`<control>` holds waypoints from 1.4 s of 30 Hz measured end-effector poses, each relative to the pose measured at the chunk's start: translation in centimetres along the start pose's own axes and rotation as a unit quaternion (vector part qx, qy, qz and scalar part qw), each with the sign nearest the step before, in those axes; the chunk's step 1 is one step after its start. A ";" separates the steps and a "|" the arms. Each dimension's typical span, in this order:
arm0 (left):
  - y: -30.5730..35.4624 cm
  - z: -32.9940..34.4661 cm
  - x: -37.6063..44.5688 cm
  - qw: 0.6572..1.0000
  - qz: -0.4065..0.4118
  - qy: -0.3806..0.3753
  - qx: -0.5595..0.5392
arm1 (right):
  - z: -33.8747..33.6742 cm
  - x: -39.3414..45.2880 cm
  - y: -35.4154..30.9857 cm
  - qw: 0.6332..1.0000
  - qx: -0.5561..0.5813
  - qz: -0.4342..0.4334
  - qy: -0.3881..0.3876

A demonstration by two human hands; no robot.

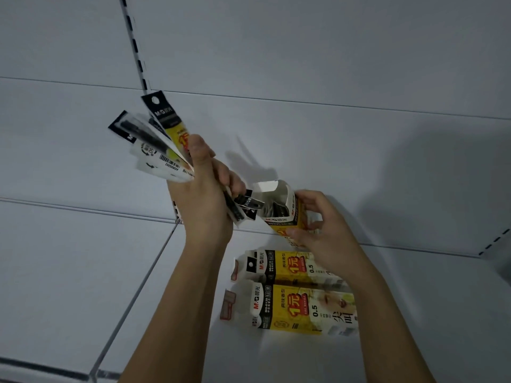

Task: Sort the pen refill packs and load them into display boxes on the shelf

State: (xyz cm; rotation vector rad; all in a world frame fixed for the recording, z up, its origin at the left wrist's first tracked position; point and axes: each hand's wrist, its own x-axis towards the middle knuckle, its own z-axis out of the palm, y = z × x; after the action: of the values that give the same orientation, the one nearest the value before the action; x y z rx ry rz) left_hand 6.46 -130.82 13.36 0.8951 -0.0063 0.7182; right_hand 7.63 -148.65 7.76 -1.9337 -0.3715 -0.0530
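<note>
Two hands [203, 189], refill packs [163, 142], one box [284, 214]

Single head-worn view, wide-angle, looking forward and down at close range. Left hand [201, 189] grips centre-frame; white shelf [414, 341] spreads below that grip, back panel [304, 51] above it.

Seen from above: left hand [203, 189] gripping a fanned bundle of pen refill packs [163, 139], lower ends at the mouth of a tilted yellow display box [279, 208] held by right hand [320, 230], above two more boxes [298, 291] lying flat on a pale shelf [83, 258].
</note>
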 end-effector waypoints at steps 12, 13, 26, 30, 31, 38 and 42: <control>0.4 0.3 -0.7 0.989 -0.104 -0.094 -0.045 | 0.2 0.5 0.0 1.000 -0.004 0.007 -0.016; 0.2 0.5 -1.0 0.992 -0.098 -0.073 -0.014 | 0.2 0.5 0.0 1.000 -0.004 0.007 -0.015; -1.4 2.5 -1.5 0.993 -0.034 0.106 -0.030 | 0.9 0.2 -0.8 1.000 -0.005 0.008 -0.025; -2.1 1.9 -1.7 0.989 -0.029 0.094 0.110 | 1.5 0.6 -0.8 1.000 -0.009 0.010 -0.017; -2.3 1.7 -1.8 0.987 -0.038 0.088 0.126 | 1.6 0.7 -0.7 1.000 -0.008 0.007 -0.015; -2.0 1.3 -1.8 0.985 -0.004 0.051 0.166 | 1.6 1.0 -0.4 1.000 -0.018 0.001 -0.016; -2.1 0.7 -1.9 0.976 0.044 0.054 0.204 | 2.1 1.0 -0.7 0.999 -0.024 -0.003 -0.028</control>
State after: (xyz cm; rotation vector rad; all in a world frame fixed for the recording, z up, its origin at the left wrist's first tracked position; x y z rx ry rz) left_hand 6.40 -133.27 11.71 1.2530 0.2067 0.8680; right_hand 8.13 -146.30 7.77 -1.9840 -0.4169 -0.0115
